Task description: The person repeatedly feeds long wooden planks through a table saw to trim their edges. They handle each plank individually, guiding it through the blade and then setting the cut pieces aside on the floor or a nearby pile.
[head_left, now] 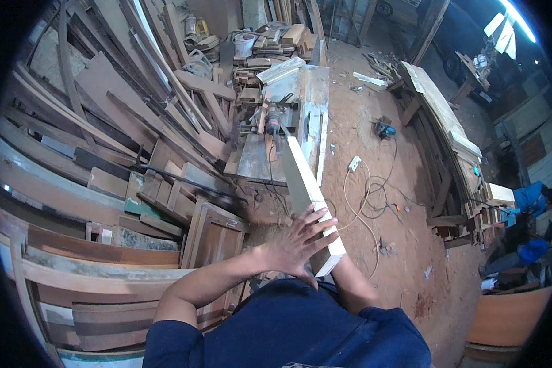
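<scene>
A long, pale wooden beam (306, 178) stretches away from my body, its near end close to my chest. My left hand (297, 242) lies over the beam's near part, fingers spread across its upper side and thumb down by the end. Beneath the beam comes my right forearm (354, 285); the wood hides that hand, so its fingers do not show. The beam's far end reaches the worktable (260, 156), beside a power tool (274, 121) mounted there with a cord hanging down.
Planks and frames (122, 184) crowd the left side. Offcuts and a white bucket (244, 45) stand behind the worktable. On the dirt floor are a socket block (354, 163), tangled cords and a blue-green power tool (384, 129). A long bench (435, 122) and a person in blue (530, 199) are at right.
</scene>
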A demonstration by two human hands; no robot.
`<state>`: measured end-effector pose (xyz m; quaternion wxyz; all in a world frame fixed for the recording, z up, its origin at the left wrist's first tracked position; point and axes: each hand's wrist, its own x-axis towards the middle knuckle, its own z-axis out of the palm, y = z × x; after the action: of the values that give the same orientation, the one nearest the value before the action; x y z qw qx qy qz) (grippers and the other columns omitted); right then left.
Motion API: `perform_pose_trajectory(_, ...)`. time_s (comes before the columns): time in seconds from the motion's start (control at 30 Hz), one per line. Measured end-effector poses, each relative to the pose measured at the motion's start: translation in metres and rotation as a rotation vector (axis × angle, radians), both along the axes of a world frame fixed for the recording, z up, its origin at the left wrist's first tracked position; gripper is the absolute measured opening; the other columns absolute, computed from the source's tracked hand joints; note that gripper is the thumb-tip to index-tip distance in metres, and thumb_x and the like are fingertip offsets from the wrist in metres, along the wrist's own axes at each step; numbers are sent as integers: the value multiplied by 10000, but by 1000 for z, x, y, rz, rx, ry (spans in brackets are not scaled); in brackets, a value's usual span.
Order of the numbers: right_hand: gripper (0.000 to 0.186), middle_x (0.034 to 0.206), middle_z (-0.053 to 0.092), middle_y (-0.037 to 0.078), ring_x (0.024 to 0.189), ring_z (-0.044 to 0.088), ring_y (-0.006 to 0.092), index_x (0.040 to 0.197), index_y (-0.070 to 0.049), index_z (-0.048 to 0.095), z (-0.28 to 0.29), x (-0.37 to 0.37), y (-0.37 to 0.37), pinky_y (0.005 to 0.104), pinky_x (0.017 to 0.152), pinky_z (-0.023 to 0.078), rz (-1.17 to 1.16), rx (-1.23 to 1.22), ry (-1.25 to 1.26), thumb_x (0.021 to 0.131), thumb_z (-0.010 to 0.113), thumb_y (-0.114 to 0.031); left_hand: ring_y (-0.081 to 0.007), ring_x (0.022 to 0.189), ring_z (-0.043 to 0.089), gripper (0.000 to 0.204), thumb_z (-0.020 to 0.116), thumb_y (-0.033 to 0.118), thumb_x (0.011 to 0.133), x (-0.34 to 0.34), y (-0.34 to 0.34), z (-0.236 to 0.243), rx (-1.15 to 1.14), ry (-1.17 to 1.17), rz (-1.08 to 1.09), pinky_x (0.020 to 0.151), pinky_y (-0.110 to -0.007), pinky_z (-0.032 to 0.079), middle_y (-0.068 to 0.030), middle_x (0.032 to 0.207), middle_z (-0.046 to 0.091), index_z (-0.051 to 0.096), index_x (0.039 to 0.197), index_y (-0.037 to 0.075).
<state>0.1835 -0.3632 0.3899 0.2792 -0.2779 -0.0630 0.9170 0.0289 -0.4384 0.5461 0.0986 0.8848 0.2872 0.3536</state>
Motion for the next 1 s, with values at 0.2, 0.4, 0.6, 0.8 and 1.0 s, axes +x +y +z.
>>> perform_pose_trajectory(0.2, 507, 1288, 598, 96, 1065, 607, 191, 1474, -87, 431, 98, 0, -17, 343, 898, 525, 84, 445, -198, 1076, 388, -397, -398, 1427, 311, 816, 637, 566, 888, -25, 14, -33, -157, -163, 432, 1216, -516, 186, -228, 1512, 325, 410, 1461, 31)
perform_pose_trajectory(0.4, 569, 1073, 656, 54, 762, 649, 137, 1492, -75, 417, 114, 41, -37, 258, 601, 543, 136, 529, -247, 1049, 469, -427, -293, 1433, 327, 813, 673, 282, 946, -61, 101, -28, -421, -737, 837, 1176, -373, 282, -216, 1556, 309, 223, 1558, -6)
perform_pose_trajectory(0.6, 602, 978, 672, 119, 661, 666, 179, 1506, -31, 372, 81, 126, -13, 285, 506, 546, 235, 194, 299, 1033, 505, -378, -167, 1084, 592, 406, 618, 220, 952, -67, 135, -30, -835, -1012, 583, 958, -317, 465, -81, 1237, 607, 593, 1304, 18)
perform_pose_trajectory(0.8, 589, 1304, 642, 158, 1102, 653, 182, 1477, 22, 417, 107, 171, 44, 325, 973, 520, 138, 391, 292, 1011, 556, -312, -217, 806, 609, 205, 475, 208, 989, -4, 151, -81, -1273, -1496, 500, 847, -472, 529, -20, 789, 556, 560, 1101, 59)
perform_pose_trajectory(1.0, 932, 1467, 427, 148, 1375, 398, 267, 1488, -1, 338, 120, 189, 104, 427, 1157, 310, -362, 1229, -645, 783, 861, -313, -257, 1105, 638, 453, 366, 336, 1046, 84, 190, -90, -1302, -1349, 241, 937, -415, 522, -107, 1235, 636, 532, 1346, 40)
